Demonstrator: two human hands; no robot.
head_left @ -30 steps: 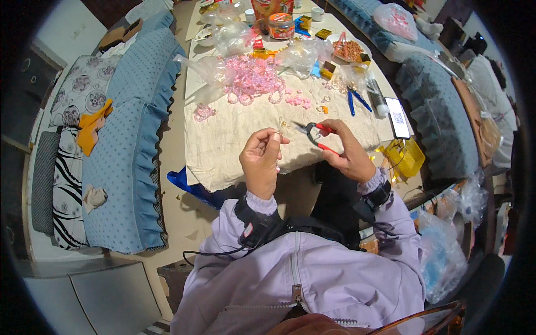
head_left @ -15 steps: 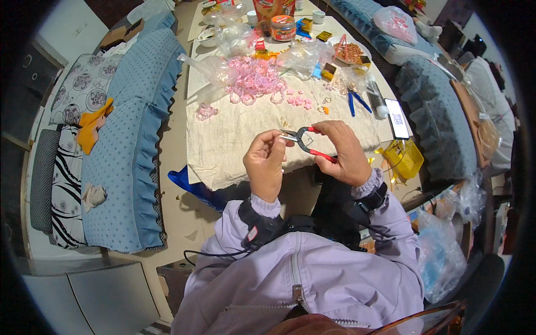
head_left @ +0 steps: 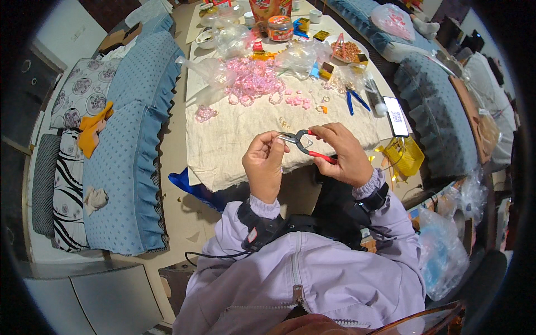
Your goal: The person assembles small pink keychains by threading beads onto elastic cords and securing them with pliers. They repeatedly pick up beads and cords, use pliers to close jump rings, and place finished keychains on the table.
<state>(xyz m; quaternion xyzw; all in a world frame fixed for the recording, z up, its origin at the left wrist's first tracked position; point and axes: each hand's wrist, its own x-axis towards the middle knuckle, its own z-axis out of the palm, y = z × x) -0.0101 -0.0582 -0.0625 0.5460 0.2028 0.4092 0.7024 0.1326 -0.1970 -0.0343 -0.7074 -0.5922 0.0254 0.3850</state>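
Your left hand (head_left: 264,166), fingertips together, contents indistinct, meets red-handled pliers (head_left: 297,140) your right hand (head_left: 347,158) clasps, presumably for steadiness.

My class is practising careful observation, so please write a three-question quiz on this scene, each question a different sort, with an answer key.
1. Multiple choice: what does the right hand hold?
A) A smartphone
B) Red-handled pliers
C) A glass jar

2. True or false: the blue-handled pliers lie to the right of the pink bead pile.

3. Fill in the blank: the red-handled pliers point toward the person's ____ hand.

Key:
1. B, red-handled pliers
2. True
3. Left: their nose reaches the left hand.
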